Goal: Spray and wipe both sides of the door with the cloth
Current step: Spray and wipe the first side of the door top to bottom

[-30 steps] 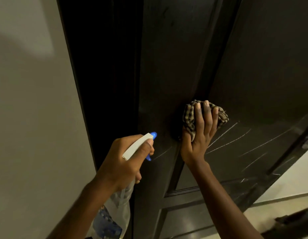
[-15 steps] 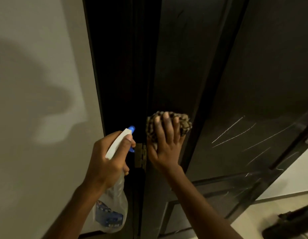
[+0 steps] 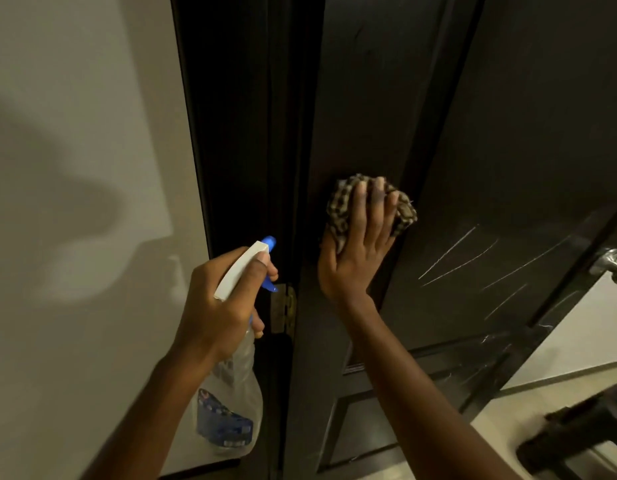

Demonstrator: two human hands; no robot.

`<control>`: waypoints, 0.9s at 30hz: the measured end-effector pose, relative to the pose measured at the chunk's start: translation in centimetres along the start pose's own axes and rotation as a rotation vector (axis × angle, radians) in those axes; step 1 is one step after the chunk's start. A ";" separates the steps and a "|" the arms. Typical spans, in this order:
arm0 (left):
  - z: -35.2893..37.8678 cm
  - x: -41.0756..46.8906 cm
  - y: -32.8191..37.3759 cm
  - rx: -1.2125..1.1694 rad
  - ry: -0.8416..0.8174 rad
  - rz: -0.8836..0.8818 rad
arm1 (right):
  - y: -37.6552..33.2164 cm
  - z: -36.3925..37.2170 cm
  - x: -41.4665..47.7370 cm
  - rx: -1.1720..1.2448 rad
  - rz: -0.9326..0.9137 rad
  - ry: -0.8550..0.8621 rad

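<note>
Door [image 3: 508, 133]: one, dark and panelled, straight in front of both hands; long axis upright, running from top of view down to floor.
Cloth [image 3: 339, 202]: one, checked and bunched, lying against door face close to hinge edge.
Right hand [image 3: 355, 251]: fingers straight and spread over cloth, pressing it on door; not curled round it.
Left hand [image 3: 217, 306]: curled round neck of spray bottle [image 3: 231, 410], one finger at blue trigger; just beside hinge edge, apart from door face.
Spray bottle: one, clear body with blue label, nozzle pointing up toward dark frame.
Nearer hand: right, already in contact through cloth; left near but not touching.
Relation for coming move: most of this face lies to right of cloth, toward handle edge, where pale streaks [image 3: 456, 254] cross panel; scratches or wet marks, cannot tell.
Likely stroke: sideways toward handle [image 3: 608, 263], or along upright axis.
Other things: one hinge [image 3: 283, 308], one pale wall [image 3: 75, 133] at left.
Other side of door: not in view.
</note>
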State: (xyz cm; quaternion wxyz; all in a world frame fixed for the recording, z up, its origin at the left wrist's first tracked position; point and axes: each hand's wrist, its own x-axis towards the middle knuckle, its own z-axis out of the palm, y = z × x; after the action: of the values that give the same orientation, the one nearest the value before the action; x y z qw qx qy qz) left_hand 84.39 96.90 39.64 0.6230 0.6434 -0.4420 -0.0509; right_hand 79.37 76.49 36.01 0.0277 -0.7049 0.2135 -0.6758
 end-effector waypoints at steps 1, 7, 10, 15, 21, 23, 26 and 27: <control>0.1 0.1 -0.1 -0.007 0.002 -0.001 | 0.1 0.2 -0.9 -0.031 -0.086 -0.039; 1.3 0.7 -0.2 -0.023 -0.019 0.000 | 6.7 -1.6 -12.1 -0.170 -0.432 -0.351; 1.8 1.0 0.1 -0.025 -0.032 0.004 | 7.6 -2.5 -12.6 -0.090 -0.303 -0.362; 2.3 1.4 0.5 -0.027 -0.043 0.014 | 4.0 -1.5 -5.8 0.089 -0.003 -0.128; 3.4 1.7 0.9 -0.032 -0.062 0.058 | 2.1 -0.9 -3.4 -0.021 -0.210 -0.173; 3.9 1.7 1.1 -0.034 -0.074 0.079 | 4.1 -1.3 -5.7 -0.061 -0.326 -0.244; 4.6 1.5 1.0 -0.026 -0.083 0.088 | 6.2 -2.5 -7.2 -0.044 -0.301 -0.312; 4.8 1.3 0.9 -0.025 -0.080 0.084 | 6.6 -2.9 -7.2 -0.019 -0.295 -0.329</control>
State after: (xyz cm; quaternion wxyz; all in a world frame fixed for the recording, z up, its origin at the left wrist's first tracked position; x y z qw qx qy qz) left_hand 81.73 92.60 39.97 0.6142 0.6140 -0.4925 -0.0560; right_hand 74.91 73.69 27.34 -0.0436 -0.8296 0.1073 -0.5463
